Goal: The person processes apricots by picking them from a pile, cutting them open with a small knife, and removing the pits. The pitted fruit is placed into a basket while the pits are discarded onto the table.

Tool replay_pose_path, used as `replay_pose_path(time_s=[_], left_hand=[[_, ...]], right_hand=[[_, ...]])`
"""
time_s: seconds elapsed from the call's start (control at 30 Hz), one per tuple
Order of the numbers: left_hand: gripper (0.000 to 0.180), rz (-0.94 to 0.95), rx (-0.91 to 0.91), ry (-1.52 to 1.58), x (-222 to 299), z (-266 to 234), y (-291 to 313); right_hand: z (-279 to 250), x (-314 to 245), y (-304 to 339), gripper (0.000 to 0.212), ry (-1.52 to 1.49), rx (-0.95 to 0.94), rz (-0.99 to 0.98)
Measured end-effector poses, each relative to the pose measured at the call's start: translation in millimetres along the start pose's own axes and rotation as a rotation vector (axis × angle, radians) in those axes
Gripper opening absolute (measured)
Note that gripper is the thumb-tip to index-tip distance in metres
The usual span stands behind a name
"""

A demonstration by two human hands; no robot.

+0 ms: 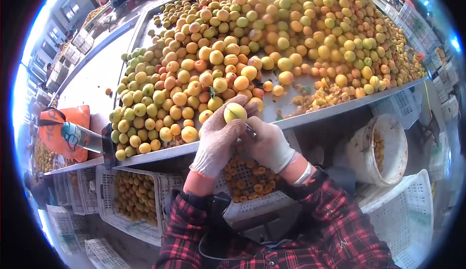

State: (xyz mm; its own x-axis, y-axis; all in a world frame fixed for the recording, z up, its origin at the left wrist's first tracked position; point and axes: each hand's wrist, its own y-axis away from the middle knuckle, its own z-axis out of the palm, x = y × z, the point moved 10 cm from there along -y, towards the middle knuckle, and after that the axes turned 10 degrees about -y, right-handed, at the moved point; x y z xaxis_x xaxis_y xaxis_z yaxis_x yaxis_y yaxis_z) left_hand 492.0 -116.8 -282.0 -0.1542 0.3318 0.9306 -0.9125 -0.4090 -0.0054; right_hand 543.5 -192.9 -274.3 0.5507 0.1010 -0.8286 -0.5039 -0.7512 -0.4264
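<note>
A yellow-green apricot point(235, 112) sits in the fingers of my left hand point(217, 135), which wears a white knit glove stained brown. Close against it, my right hand point(269, 143), in a white glove, is closed on a small metal tool point(250, 130); only a short dark, shiny part shows, so its kind is unclear. Both hands are above the table's near edge. Just beyond them spreads a large heap of apricots point(213, 70), from green to orange. Below my hands, a crate point(252, 206) holds halved apricots point(247, 179).
Pulpy scraps point(325, 97) lie on the metal table point(296, 121). At left are a clear bottle point(80, 137) and an orange bag point(80, 116). A white bucket point(395, 147) and an empty-looking crate point(407, 215) stand at right. A crate of apricots point(136, 196) sits below left.
</note>
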Motion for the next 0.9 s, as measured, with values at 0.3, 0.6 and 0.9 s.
replay_pose_path(time_s=[0.3,0.6,0.9], left_hand=[[0.058,0.142,0.156,-0.232,5,-3,4],[0.052,0.032,0.047,-0.121,6,0,3],[0.058,0.183,0.088,-0.150,21,6,5]], right_hand=[[9,11,5,0.014,0.000,0.011,0.079],[28,10,6,0.023,-0.582,-0.235,0.400],[11,2,7,0.017,-0.460,-0.054,0.154]])
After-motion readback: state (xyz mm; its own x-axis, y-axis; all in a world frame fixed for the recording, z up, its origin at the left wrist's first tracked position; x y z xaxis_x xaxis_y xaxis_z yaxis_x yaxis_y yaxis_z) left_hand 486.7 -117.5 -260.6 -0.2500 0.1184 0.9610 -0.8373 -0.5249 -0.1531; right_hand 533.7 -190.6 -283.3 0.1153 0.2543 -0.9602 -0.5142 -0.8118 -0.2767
